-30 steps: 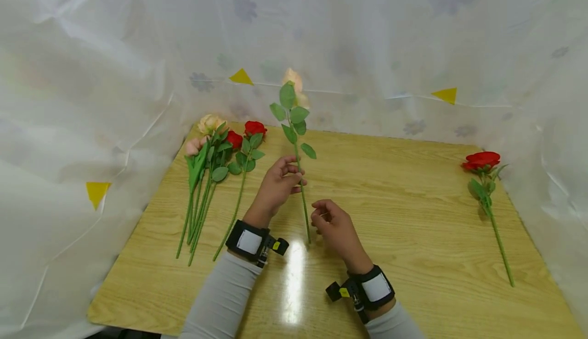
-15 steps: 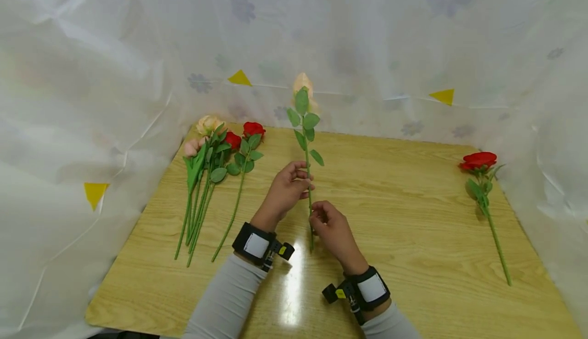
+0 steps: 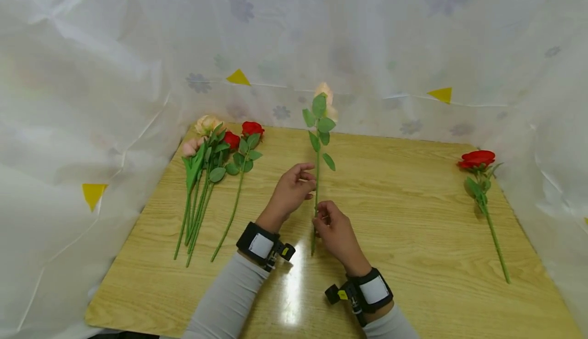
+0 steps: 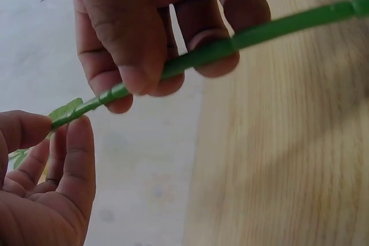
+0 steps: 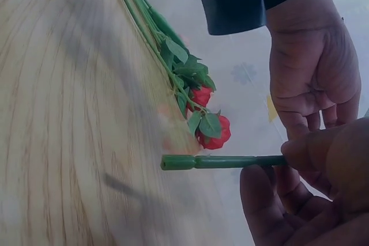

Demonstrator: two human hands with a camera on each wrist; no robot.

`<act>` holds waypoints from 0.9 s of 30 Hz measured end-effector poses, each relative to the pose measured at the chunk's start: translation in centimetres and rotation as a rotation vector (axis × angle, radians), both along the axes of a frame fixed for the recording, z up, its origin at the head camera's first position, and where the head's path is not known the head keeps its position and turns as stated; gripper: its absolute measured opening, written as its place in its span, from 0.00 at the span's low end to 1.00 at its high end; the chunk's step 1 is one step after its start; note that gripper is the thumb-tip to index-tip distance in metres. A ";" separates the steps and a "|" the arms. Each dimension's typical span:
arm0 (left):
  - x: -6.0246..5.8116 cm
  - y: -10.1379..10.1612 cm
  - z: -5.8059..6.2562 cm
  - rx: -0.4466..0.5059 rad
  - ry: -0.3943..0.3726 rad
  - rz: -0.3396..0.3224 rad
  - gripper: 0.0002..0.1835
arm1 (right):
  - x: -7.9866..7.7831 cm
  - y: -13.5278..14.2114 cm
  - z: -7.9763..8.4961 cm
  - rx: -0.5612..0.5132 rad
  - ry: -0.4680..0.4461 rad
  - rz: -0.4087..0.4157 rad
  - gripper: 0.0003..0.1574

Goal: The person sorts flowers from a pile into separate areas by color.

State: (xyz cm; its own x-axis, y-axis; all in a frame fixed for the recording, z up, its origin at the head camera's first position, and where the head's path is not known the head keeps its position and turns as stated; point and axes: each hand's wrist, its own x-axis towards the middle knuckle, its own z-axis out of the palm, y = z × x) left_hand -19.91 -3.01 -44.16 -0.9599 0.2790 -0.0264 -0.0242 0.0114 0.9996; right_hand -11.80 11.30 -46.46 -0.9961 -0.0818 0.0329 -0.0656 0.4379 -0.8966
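Note:
A peach rose (image 3: 324, 96) with green leaves stands nearly upright over the middle of the table, its bloom pointing away. My left hand (image 3: 293, 188) is higher on the stem; in the left wrist view its thumb and fingertips (image 4: 81, 142) pinch the thinner part near a leaf. Lower down, my right hand (image 3: 339, 234) grips the same stem between thumb and curled fingers. The right wrist view shows the cut end of the green stem (image 5: 219, 162) sticking out past the right hand (image 5: 323, 194), above the tabletop.
Several flowers lie in a bunch on the left: a cream bloom (image 3: 208, 124), pink tulips (image 3: 190, 147) and a red rose (image 3: 231, 140). Beside them is another red rose (image 3: 252, 129). One red rose (image 3: 478, 160) lies far right. A pale curtain (image 3: 367, 48) hangs behind the wooden table (image 3: 404, 201).
The peach rose and my left hand have moved right and slightly nearer. My right hand, apart from the stem a second ago, now grips its lower part.

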 end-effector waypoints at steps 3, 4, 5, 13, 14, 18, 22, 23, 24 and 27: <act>-0.3 -0.9 -0.5 -0.038 -0.004 -0.006 0.21 | -0.5 1.1 -1.4 0.039 -0.005 -0.034 0.14; -0.4 -1.3 -0.7 -0.053 -0.007 -0.006 0.21 | -0.5 1.5 -1.4 0.051 -0.012 -0.043 0.14; -0.5 -1.8 -0.8 -0.070 -0.009 -0.002 0.21 | -0.5 1.9 -1.5 0.069 -0.007 -0.050 0.14; -0.6 -8.4 0.8 -0.213 -0.037 0.016 0.23 | 0.3 7.5 -1.7 0.312 0.037 -0.094 0.15; -0.7 -9.5 1.0 -0.227 -0.037 0.031 0.23 | 0.4 8.4 -1.7 0.337 0.033 -0.097 0.15; -1.6 -13.6 -0.1 -0.311 0.011 0.100 0.23 | 0.7 11.9 -1.5 0.410 -0.001 -0.112 0.16; -2.5 -16.3 -1.6 -0.474 0.092 0.152 0.22 | 1.3 15.4 -1.2 0.476 -0.031 -0.131 0.16; -2.6 -16.9 -1.8 -0.523 0.112 0.165 0.22 | 1.6 16.2 -1.1 0.489 -0.044 -0.133 0.17; -2.7 -17.4 -2.0 -0.571 0.131 0.176 0.22 | 1.8 17.1 -1.0 0.505 -0.056 -0.136 0.17; -2.8 -19.1 -2.2 -0.706 0.203 0.224 0.21 | 2.5 19.6 -0.7 0.551 -0.096 -0.140 0.19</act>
